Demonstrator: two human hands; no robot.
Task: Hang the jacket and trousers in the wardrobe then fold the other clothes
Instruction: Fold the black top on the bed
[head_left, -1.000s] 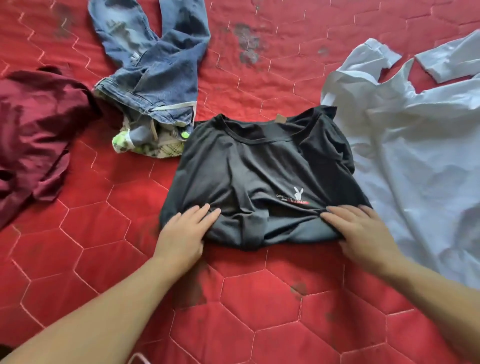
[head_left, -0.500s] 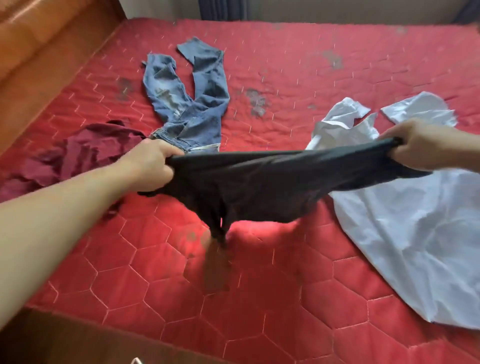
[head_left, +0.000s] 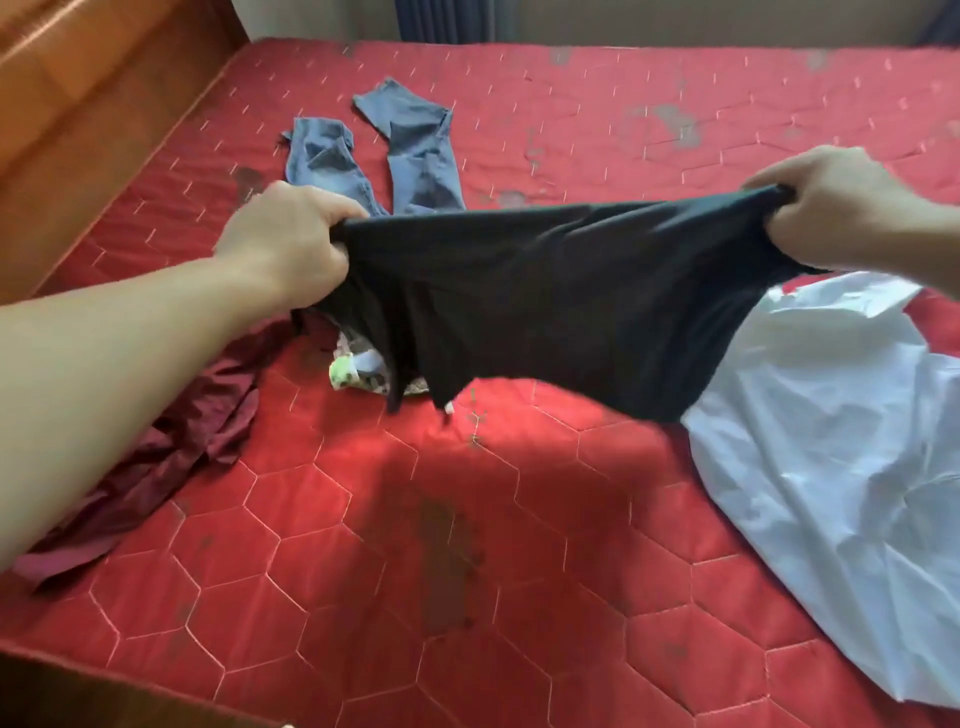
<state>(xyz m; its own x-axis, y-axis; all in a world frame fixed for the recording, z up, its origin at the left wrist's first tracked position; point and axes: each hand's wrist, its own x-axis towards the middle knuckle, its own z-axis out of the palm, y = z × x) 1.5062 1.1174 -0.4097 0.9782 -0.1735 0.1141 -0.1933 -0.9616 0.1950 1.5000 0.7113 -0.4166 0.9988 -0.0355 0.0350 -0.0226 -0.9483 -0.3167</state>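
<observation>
Left grip (head_left: 291, 244), right grip (head_left: 831, 208) clench dark shirt (head_left: 545, 301) | jeans (head_left: 405, 150) waist hidden

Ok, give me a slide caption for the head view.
Both hands, left and right, hold a dark shirt stretched above a red mattress.

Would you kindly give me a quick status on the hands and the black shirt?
Left hand and right hand grip black shirt, stretched above red mattress. Nothing in the way.
</observation>
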